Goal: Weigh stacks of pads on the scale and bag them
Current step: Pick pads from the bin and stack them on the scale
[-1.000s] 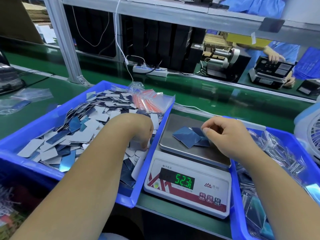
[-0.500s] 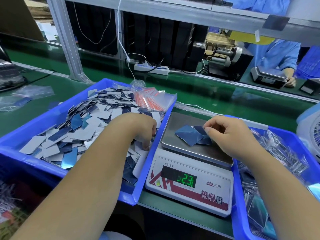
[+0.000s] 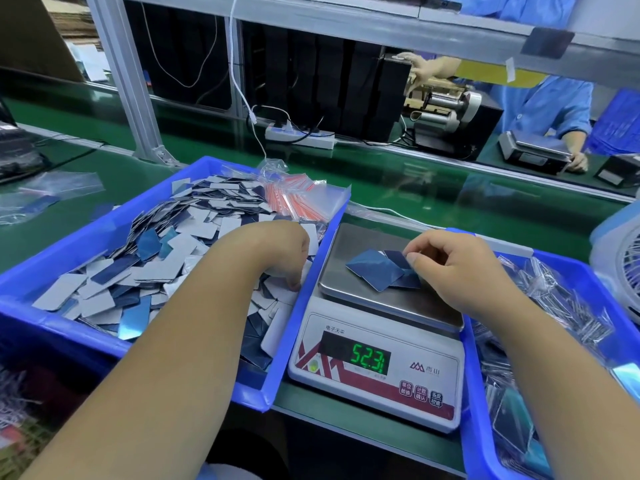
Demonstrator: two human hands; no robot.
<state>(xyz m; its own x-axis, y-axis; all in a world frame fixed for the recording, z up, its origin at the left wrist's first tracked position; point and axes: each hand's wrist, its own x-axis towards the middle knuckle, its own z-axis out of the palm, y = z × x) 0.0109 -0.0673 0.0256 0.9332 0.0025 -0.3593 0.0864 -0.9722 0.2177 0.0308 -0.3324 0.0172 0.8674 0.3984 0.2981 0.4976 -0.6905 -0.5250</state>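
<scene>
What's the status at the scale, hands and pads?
Left hand down in the blue bin, fingers on loose pads. Right hand pinching the blue pads on the scale pan. Display lit, nothing in the way.

**Workstation surroundings on the assembly line**

Before me runs a green tabletop [image 3: 398,188], glossy enough to mirror the light. A grey aluminium post [image 3: 121,77] rises at my left to a horizontal frame rail [image 3: 346,19] overhead. Beyond it, a white power strip [image 3: 300,137] lies on the green surface with cables plugged in, in front of dark stacked units [image 3: 311,81]. Across the line, a person in a blue coat [image 3: 550,105] works at a second station. A white fan [image 3: 623,261] stands at my far right.
</scene>
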